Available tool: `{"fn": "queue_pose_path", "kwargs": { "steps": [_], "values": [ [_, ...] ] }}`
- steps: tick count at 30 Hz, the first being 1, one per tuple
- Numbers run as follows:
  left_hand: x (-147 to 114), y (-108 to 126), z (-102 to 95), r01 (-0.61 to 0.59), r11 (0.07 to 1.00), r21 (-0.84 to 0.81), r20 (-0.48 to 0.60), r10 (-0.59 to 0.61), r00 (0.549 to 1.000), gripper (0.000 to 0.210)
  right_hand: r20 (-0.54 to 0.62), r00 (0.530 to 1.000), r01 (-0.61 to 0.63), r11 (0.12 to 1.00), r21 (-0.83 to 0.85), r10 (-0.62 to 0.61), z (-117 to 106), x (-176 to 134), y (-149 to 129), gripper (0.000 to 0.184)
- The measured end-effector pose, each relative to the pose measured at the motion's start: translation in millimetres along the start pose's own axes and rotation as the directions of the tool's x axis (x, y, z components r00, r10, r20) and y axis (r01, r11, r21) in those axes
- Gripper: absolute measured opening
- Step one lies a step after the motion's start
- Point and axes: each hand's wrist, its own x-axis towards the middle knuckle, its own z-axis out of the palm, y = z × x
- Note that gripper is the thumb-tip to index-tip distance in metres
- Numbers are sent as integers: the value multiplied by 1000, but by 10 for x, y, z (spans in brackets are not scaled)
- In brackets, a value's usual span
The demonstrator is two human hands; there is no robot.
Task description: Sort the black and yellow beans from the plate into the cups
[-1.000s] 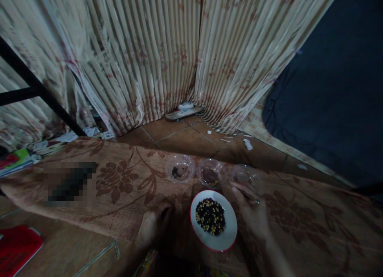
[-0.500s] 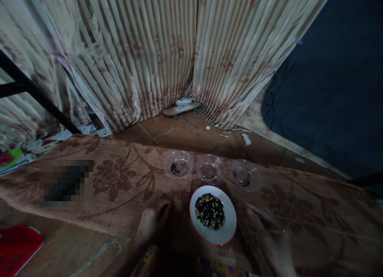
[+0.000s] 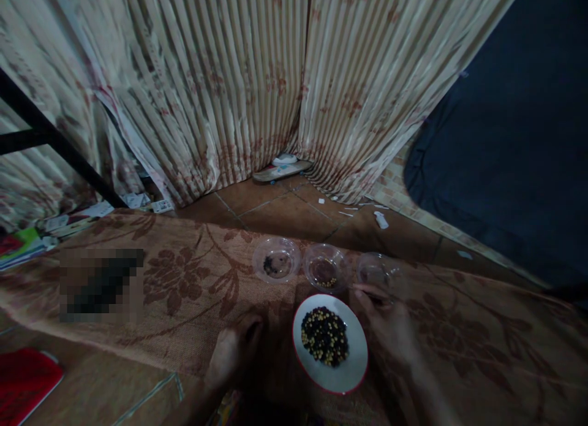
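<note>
A white bowl with a red rim (image 3: 356,358) stands before me, holding a mix of black beans and small yellow grains (image 3: 324,336). Left of it, my left hand (image 3: 236,346) rests on the cloth with its fingers curled closed and nothing visible in them. My right hand (image 3: 388,322) is closed on what looks like tweezers, largely hidden by the fingers, in front of the right clear cup (image 3: 379,268). Dark bits lie in the left clear cup (image 3: 276,247). In the middle clear cup (image 3: 325,252) are a few yellow grains.
A patterned brown cloth (image 3: 169,285) covers the table. A blurred dark object (image 3: 103,285) lies at left. Beyond the far edge are a skateboard (image 3: 280,172), white scraps on the tiled floor and striped curtains (image 3: 257,76). A red item (image 3: 27,380) is at lower left.
My right hand has moved forward and left, from beside the bowl up to the right cup. My left hand stays nearly in place. The view has shifted slightly.
</note>
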Motion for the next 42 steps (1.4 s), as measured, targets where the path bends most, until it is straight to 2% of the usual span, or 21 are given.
{"fn": "queue_pose_path", "kwargs": {
  "steps": [2,4,11,19,30,42],
  "values": [
    [-1,0,2,8,1000,-6,-1,-8,1000,17,118,993,34,997,-67,-26,27,114,-1,27],
    [-1,3,3,16,1000,-14,-4,-16,1000,17,186,982,67,991,-119,-44,45,201,-4,26],
    [5,-6,18,-3,1000,-26,-14,2,1000,16,295,954,123,971,-203,-59,108,359,117,23],
    [-4,-21,17,-12,999,-42,2,12,1000,15,255,965,136,953,-271,-65,168,408,178,24],
    [10,-5,4,-17,999,-42,15,18,1000,15,185,982,29,944,-329,34,92,386,133,26],
    [10,0,7,-30,999,-39,-2,30,1000,17,220,975,35,952,-303,34,106,394,177,28]
  ]
}}
